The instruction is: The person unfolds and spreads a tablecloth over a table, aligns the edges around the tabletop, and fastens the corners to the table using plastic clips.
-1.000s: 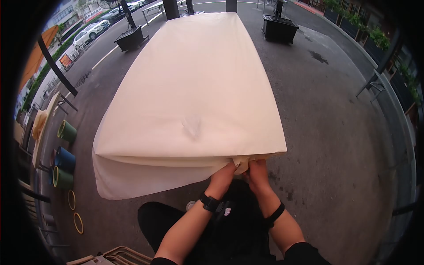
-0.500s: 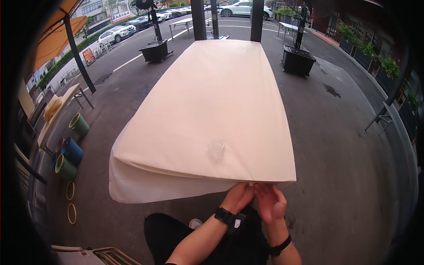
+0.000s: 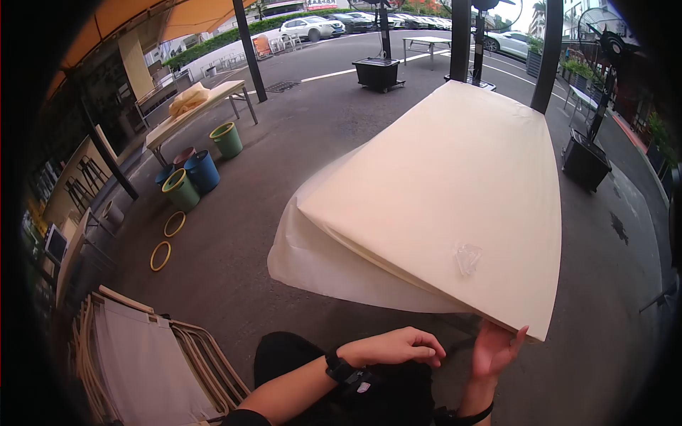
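Note:
A long table wears a cream cover (image 3: 447, 184), whose loose flap (image 3: 341, 277) hangs down at the near left end. On top, near the right corner, lies a small clear plastic item (image 3: 468, 259). My right hand (image 3: 493, 349) is at the near edge close to the right corner, palm up and fingers apart, with the fingertips partly hidden under the edge; nothing shows in it. My left hand (image 3: 398, 348) hovers over my lap, away from the cover, its fingers loosely curled and apart with nothing in them.
Folded chairs (image 3: 153, 355) stand at the lower left. Several buckets (image 3: 202, 170) and two yellow rings (image 3: 161, 256) are on the ground to the left, beside a side table (image 3: 192, 117) holding a cloth bundle. Dark posts (image 3: 460, 42) and fans on black bases (image 3: 376, 73) stand beyond.
The view has swung left. My left hand has come away from the table edge towards the left. My right hand has opened and stays at the edge, where the cover was earlier gathered.

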The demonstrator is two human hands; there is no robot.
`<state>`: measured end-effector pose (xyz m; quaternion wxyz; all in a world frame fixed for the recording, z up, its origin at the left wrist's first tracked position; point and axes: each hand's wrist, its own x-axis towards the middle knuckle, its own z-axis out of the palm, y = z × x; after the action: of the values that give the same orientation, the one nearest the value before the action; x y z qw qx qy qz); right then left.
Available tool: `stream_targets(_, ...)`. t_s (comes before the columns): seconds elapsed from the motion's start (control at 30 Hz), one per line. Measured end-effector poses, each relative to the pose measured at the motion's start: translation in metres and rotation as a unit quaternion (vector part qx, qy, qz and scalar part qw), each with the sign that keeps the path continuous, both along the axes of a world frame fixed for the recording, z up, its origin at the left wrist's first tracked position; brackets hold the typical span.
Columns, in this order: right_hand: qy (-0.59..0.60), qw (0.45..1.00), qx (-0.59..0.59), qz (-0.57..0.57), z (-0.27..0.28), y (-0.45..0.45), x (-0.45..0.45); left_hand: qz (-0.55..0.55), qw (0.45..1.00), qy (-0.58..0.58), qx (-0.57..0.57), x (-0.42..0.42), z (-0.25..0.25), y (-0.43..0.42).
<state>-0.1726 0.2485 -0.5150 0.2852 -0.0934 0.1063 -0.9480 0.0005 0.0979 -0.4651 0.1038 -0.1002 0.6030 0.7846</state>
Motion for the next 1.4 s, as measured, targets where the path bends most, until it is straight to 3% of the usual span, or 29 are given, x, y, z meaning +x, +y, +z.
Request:
stream_targets(0.03, -0.005, 1.000, -0.003, 0.015, 0.000, -0.004, -0.002, 0.023, 0.999, 0.006, -0.026, 0.018, 0.021, -0.015)
stream_targets(0.1, 0.000, 1.000, -0.010, -0.008, 0.001, -0.010, -0.005, 0.211, 0.972, 0.084, -0.050, 0.051, 0.054, -0.051)
stream_targets(0.13, -0.002, 1.000, -0.008, 0.001, -0.002, -0.012, -0.009, 0.351, 0.922, 0.144, -0.077, 0.061, 0.057, -0.070)
stream_targets(0.17, -0.001, 1.000, -0.001, -0.002, -0.005, -0.012, -0.013, 0.463, 0.857, 0.159, -0.163, 0.070, 0.063, -0.092)
stream_targets(0.23, 0.005, 1.000, 0.004, -0.003, -0.008, -0.014, -0.018, 0.541, 0.692, 0.144, -0.456, 0.077, 0.066, -0.141)
stream_targets(0.3, 0.052, 0.998, 0.020, -0.018, -0.010, -0.015, -0.024, 0.494, 0.542, 0.110, -0.671, 0.083, 0.038, -0.196)
stream_targets(0.33, 0.063, 0.998, 0.019, -0.019, -0.009, -0.017, -0.026, 0.501, 0.541, 0.116, -0.666, 0.087, 0.025, -0.217)
stream_targets(0.4, 0.082, 0.995, 0.048, -0.030, -0.005, -0.013, -0.028, 0.422, 0.626, 0.072, -0.652, 0.089, 0.000, -0.250)
stream_targets(0.43, 0.087, 0.994, 0.054, -0.042, -0.004, -0.010, -0.029, 0.418, 0.634, 0.081, -0.646, 0.091, -0.012, -0.260)
stream_targets(0.5, 0.096, 0.993, 0.054, -0.039, -0.004, -0.012, -0.029, 0.385, 0.787, 0.040, -0.481, 0.099, -0.025, -0.273)
stream_targets(0.6, 0.096, 0.993, 0.053, -0.049, 0.002, -0.018, -0.022, 0.387, 0.806, -0.034, -0.447, 0.105, -0.019, -0.258)
stream_targets(0.7, 0.081, 0.992, 0.073, -0.059, -0.002, -0.015, -0.022, 0.411, 0.780, -0.127, -0.454, 0.113, -0.038, -0.255)
stream_targets(0.87, 0.047, 0.993, 0.091, -0.066, 0.005, -0.010, -0.013, 0.477, 0.747, -0.107, -0.450, 0.118, -0.049, -0.234)
stream_targets(0.93, 0.041, 0.994, 0.087, -0.060, 0.006, -0.007, -0.014, 0.504, 0.707, -0.103, -0.485, 0.121, -0.063, -0.234)
stream_targets(1.1, 0.026, 0.999, 0.022, -0.016, 0.001, -0.009, -0.020, 0.515, 0.699, -0.139, -0.477, 0.126, -0.064, -0.221)
stream_targets(1.4, 0.015, 0.997, 0.061, -0.047, 0.003, -0.014, -0.021, 0.547, 0.671, -0.126, -0.484, 0.115, -0.063, -0.204)
